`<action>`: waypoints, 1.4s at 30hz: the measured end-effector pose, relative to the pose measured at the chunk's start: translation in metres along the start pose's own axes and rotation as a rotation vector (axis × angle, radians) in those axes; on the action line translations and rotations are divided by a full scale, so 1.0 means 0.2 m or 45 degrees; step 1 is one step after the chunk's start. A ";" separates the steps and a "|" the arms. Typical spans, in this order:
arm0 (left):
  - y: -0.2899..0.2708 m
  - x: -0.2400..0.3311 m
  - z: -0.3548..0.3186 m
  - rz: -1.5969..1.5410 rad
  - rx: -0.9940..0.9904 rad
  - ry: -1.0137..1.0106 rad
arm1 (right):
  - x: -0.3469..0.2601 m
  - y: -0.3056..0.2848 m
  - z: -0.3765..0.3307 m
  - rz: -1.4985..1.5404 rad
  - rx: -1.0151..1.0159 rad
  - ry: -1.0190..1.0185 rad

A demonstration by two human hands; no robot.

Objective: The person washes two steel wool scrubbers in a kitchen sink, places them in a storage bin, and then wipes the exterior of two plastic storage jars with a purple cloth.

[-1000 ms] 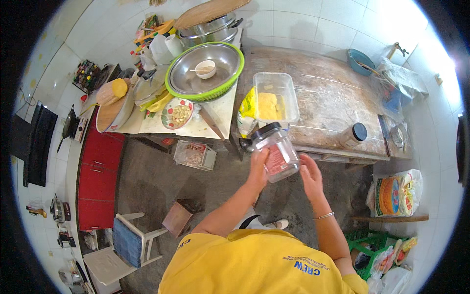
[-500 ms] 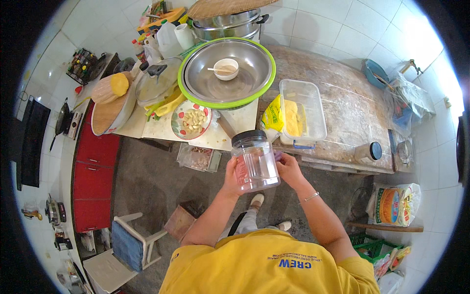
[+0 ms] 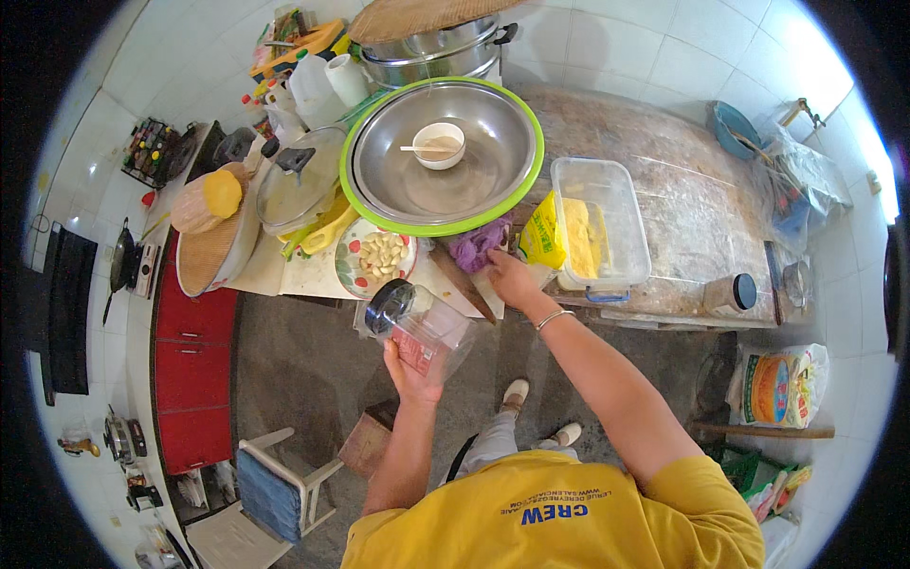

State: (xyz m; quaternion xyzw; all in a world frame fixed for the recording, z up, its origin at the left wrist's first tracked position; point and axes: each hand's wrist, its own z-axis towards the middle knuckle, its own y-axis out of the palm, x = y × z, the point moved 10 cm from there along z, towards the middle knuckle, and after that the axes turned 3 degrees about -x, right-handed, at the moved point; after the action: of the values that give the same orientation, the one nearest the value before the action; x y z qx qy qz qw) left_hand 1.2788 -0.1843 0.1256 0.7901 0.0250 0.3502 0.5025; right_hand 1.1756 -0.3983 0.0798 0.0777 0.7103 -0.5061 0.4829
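Note:
My left hand [image 3: 412,377] grips a clear plastic jar [image 3: 445,327] with a black screw lid, tilted to the left over the floor in front of the table. The jar looks empty and has a reddish label. At the table edge my right hand [image 3: 512,280] has its fingers on a crumpled purple cloth [image 3: 477,245], which lies just below the big steel basin with a green rim [image 3: 533,156]. Beside the cloth lies a long brown blade-like piece [image 3: 464,284]. A flowered plate [image 3: 351,278] of peeled garlic cloves is left of it.
Inside the basin sits a white bowl [image 3: 419,159] of tan powder with a small spoon. Right of the cloth stand a yellow packet [image 3: 540,235] and a clear tub [image 3: 626,251] holding yellow flour. A lidded jar [image 3: 728,296] is farther right. A chair [image 3: 270,484] stands behind on the left.
My left hand has carried the jar left and tipped it over sideways. The right hand has left the jar and reached up to the table, taking the purple cloth there.

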 end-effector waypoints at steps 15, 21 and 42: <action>0.57 -0.81 -0.05 0.687 -0.710 -0.192 | 0.68 -1.27 -0.98 0.671 0.858 0.192; 0.89 -1.36 -0.24 0.980 -0.862 -0.196 | 1.44 -1.85 -1.73 0.316 1.462 0.677; 0.73 -1.44 -0.78 1.375 -0.656 -0.121 | 2.05 -1.98 -1.67 0.277 1.416 0.938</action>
State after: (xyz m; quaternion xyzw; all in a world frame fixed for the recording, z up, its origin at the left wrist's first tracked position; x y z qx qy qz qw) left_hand 0.9262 -0.2481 0.1311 0.5585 -0.4882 0.5150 0.4294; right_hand 0.5223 -0.4767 0.0281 0.5532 0.4505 -0.6855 0.1454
